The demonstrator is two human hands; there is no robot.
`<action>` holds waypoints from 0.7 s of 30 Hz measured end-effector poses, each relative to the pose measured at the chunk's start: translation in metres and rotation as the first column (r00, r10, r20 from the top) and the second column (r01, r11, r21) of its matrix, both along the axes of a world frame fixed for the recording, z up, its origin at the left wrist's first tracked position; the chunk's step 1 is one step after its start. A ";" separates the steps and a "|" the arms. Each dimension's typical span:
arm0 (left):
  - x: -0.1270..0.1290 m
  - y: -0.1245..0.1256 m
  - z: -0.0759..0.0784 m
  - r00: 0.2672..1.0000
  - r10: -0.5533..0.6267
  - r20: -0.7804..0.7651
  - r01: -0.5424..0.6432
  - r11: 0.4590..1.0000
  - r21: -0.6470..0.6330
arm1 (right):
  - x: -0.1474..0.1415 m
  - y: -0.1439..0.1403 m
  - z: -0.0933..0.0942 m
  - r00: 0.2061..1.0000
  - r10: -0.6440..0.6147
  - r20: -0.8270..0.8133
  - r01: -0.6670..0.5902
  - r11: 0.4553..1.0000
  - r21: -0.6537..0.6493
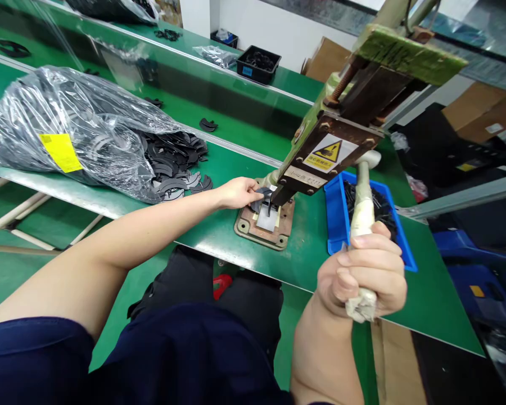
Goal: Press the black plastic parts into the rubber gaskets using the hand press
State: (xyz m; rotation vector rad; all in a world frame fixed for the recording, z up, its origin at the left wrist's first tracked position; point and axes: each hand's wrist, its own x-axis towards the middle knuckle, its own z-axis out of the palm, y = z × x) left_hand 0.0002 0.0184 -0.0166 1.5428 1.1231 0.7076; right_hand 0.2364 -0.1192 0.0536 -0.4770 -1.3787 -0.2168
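Observation:
With its fingers pinched, my left hand [241, 193] holds a dark curved plastic piece [259, 200] on the base [283, 228] of a hand press, under the ram [283, 193]. A light metal plate [267, 218] lies on that base in front of the piece. My right hand [369, 267] is wrapped round the tape-covered press lever [362, 211], near its lower end. The press body [329, 149] carries a yellow warning label. Part of the curved piece is hidden by my fingers and the ram.
A clear plastic bag [67, 121] spills several dark curved pieces [177, 160] on the left of the green table [223, 169]. Beyond the lever sits a blue bin [335, 211] of black parts. Farther back, a black tray [259, 63] stands behind a transparent partition [172, 84].

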 end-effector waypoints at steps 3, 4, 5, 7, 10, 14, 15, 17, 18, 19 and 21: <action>0.001 0.005 -0.001 0.999 -0.015 -0.045 0.017 0.999 0.051 | -0.002 -0.001 0.002 1.000 -0.011 -0.014 0.011 1.000 -0.014; 0.001 0.006 0.000 0.998 -0.020 -0.062 0.024 0.998 0.060 | -0.002 -0.001 0.002 1.000 -0.012 -0.016 0.012 1.000 -0.018; 0.001 0.007 0.000 0.997 -0.023 -0.079 0.029 0.997 0.068 | -0.003 -0.001 0.002 1.000 -0.010 -0.016 0.010 1.000 -0.014; 0.000 0.008 0.001 0.994 -0.026 -0.104 0.035 0.996 0.086 | -0.003 0.000 0.003 1.000 -0.002 -0.012 0.002 1.000 -0.007; 0.000 0.011 0.002 0.994 -0.037 -0.103 0.046 0.995 0.087 | -0.004 0.002 0.002 1.000 0.002 -0.022 -0.002 1.000 0.010; -0.001 0.012 0.004 0.995 -0.076 -0.059 0.077 0.997 0.030 | -0.006 0.004 0.002 0.999 -0.005 -0.038 0.007 0.999 0.045; -0.001 0.012 0.004 0.995 -0.085 -0.044 0.085 0.996 0.018 | -0.006 0.004 0.002 0.999 -0.011 -0.037 0.012 0.999 0.039; -0.001 0.011 0.004 0.995 -0.094 -0.017 0.094 0.996 -0.001 | -0.006 0.004 0.003 0.999 -0.021 -0.034 0.022 1.000 0.019; -0.001 0.010 0.004 0.996 -0.092 -0.006 0.092 0.996 -0.009 | -0.006 0.004 0.003 0.999 -0.027 -0.034 0.027 1.000 0.012; -0.001 0.010 0.004 0.996 -0.087 0.004 0.087 0.996 -0.015 | -0.007 0.004 0.003 0.999 -0.029 -0.033 0.030 0.999 0.014; 0.000 0.009 0.004 0.997 -0.074 0.021 0.075 0.997 -0.031 | -0.007 0.005 0.004 0.999 -0.021 -0.032 0.023 0.998 0.054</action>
